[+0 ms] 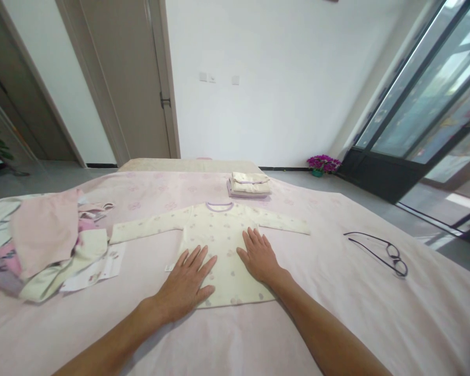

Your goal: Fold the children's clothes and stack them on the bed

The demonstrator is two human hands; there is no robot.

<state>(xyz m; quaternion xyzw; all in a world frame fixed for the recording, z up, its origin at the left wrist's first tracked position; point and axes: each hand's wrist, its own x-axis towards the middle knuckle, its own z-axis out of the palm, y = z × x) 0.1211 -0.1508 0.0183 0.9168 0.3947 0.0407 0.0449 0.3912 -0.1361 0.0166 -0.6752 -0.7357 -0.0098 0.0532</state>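
A small cream long-sleeved shirt [229, 263] with a faint dotted print and a lilac neckline lies spread flat, its collar pointing away from me. Both its sleeves stretch out to the sides. My left hand [186, 287] rests flat on the lower left part of the shirt, fingers apart. On the right side of its body lies my right hand [260, 256], also flat with the fingers slightly spread. Neither hand grips the cloth. A small white tag [168, 268] sticks out at the shirt's left edge.
A pink sheet [235, 344] covers the table. Loose clothes [45, 230] are heaped at the left, partly over a printed white card [112, 263]. Behind the collar stands a folded clothes stack [249, 186]. Eyeglasses [394, 256] lie at the right.
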